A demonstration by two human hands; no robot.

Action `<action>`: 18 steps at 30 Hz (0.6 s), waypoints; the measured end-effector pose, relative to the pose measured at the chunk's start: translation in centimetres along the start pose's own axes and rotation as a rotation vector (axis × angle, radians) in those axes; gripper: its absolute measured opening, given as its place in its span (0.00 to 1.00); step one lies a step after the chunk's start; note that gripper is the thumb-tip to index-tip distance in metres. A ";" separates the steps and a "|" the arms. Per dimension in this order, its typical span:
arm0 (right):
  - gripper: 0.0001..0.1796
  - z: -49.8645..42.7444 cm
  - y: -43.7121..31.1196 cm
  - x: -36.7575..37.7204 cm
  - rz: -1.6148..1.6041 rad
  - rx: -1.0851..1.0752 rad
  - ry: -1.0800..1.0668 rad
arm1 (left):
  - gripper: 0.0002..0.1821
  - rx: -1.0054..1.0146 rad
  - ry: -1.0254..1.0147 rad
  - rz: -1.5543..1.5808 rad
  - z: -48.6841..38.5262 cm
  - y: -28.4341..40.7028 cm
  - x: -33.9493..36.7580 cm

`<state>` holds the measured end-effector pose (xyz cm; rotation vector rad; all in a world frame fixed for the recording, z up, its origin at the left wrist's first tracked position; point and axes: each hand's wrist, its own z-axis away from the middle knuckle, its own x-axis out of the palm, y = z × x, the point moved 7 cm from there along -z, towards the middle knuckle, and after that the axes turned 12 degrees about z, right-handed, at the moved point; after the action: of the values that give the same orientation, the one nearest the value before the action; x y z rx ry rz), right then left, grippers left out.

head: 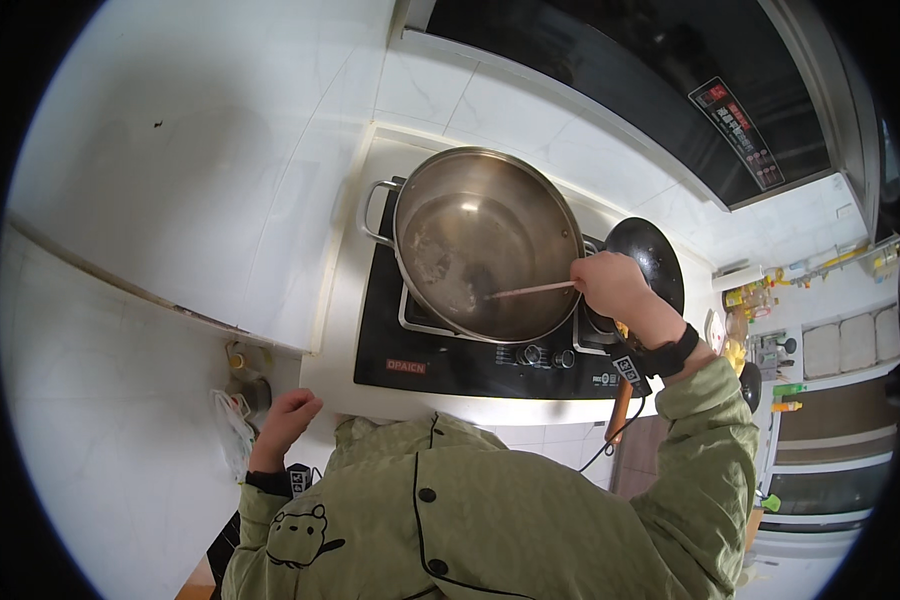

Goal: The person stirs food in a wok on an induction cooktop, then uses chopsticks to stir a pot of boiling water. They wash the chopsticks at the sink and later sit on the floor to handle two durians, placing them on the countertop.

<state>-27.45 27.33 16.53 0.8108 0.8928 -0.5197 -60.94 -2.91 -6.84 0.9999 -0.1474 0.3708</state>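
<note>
A large stainless steel pot (495, 225) with side handles stands on the left part of a black gas cooktop (450, 367). Some clear liquid appears to lie in it, with pale patches near the bottom left. My right hand (611, 285) is above the pot's right rim, closed around the end of a thin pinkish stick (532, 289), perhaps a chopstick; its far end reaches down into the pot. My left hand (289, 420), loosely curled beside the counter's left front edge, shows nothing in it, though its palm side is hidden.
Behind my right hand, a black wok (645, 255) with a wooden handle (619, 412) sits on the right burner. A dark range hood (630, 75) overhangs the back. Bottles (247, 375) and a plastic bag (229, 435) are beyond my left hand. More bottles line the far right.
</note>
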 end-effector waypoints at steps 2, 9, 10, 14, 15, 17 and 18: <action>0.05 -0.2 -0.2 -0.3 0.002 0.003 0.069 | 0.11 0.067 -0.119 -0.085 -0.1 0.9 1.8; 0.04 -0.5 -3.2 -1.3 -0.136 -0.106 0.343 | 0.17 0.277 -0.395 -0.085 -2.3 5.0 9.7; 0.04 -0.3 -3.5 -1.2 -0.125 -0.119 0.331 | 0.20 0.312 -0.378 -0.007 -3.0 5.8 10.5; 0.05 1.5 -1.9 -2.1 -0.102 -0.064 0.387 | 0.22 0.472 0.030 0.113 -7.5 10.0 11.1; 0.05 1.9 -0.9 -2.0 -0.139 -0.013 0.360 | 0.23 0.508 0.121 0.113 -8.4 11.0 11.0; 0.06 3.1 1.7 -1.7 -0.216 0.078 0.332 | 0.27 0.577 0.255 0.163 -10.2 12.6 11.0; 0.09 3.4 2.8 -1.4 -0.233 0.105 0.324 | 0.28 0.603 0.313 0.116 -11.0 13.2 10.9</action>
<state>-24.62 26.39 20.14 0.9077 1.2770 -0.6538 -56.23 15.37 0.88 1.5135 0.2049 0.6965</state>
